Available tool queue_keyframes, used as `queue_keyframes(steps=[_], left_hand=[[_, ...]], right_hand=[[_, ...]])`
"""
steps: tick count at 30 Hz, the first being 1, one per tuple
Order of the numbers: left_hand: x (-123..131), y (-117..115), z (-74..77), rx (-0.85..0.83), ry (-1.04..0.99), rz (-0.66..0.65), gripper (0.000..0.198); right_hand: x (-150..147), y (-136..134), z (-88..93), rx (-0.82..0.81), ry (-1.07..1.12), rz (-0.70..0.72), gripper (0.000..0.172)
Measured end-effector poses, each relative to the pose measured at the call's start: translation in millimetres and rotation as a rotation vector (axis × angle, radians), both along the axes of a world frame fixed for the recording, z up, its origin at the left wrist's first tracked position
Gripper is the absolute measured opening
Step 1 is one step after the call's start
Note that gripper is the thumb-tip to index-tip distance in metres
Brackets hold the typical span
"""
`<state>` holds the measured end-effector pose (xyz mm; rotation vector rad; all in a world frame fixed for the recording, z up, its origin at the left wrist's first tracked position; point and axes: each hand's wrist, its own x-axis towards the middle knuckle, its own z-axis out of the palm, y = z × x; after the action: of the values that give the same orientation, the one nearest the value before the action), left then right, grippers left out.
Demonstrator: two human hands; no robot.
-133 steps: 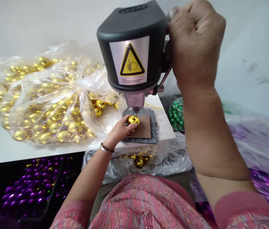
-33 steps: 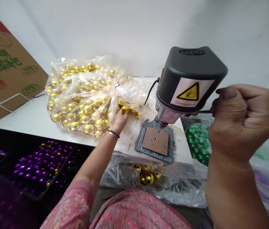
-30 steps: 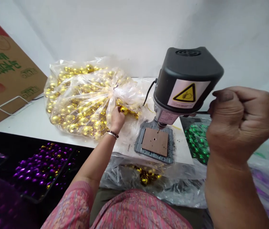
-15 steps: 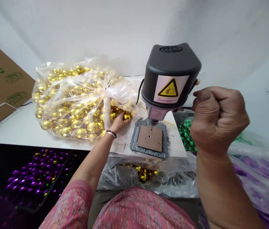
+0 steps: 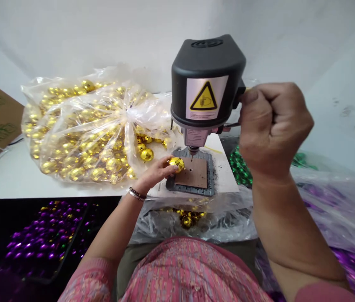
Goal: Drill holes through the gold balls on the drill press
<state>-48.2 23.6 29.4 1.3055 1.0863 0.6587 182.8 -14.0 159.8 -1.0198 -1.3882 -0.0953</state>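
1. Gold and shiny, the ball (image 5: 176,164) is at the centre of the frame, pinched between thumb and fingers of the left hand (image 5: 157,172).
2. It is at the left edge of the brown board (image 5: 196,178), near the drill bit (image 5: 191,158).
3. The right hand (image 5: 273,126), right of centre, is closed around the lever (image 5: 234,124) of the black drill press (image 5: 207,69), well apart from the ball.
4. On the worktop (image 5: 4,188), at the left of the frame, lies a clear bag (image 5: 129,112) with more gold balls (image 5: 98,174).
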Motion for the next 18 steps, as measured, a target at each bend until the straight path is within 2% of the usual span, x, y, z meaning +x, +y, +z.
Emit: queue_keyframes(steps=[4, 8, 12, 18], left_hand=[[17.8, -0.3, -3.8, 0.071, 0.108, -0.025, 0.055], [27.8, 4.7, -12.0, 0.178, 0.175, -0.023, 0.058], [31.7, 5.8, -13.4, 0.258, 0.32, 0.001, 0.06], [40.2, 3.7, -4.7, 0.379, 0.541, -0.039, 0.061]], right_hand=[[3.7, 21.4, 23.9, -0.053, 0.013, -0.088, 0.027], [7.4, 47.5, 42.0, -0.232, 0.096, -0.145, 0.035], [8.2, 58.4, 44.2, -0.25, 0.143, -0.136, 0.037], [7.8, 56.5, 41.4, -0.231, 0.13, -0.106, 0.038]])
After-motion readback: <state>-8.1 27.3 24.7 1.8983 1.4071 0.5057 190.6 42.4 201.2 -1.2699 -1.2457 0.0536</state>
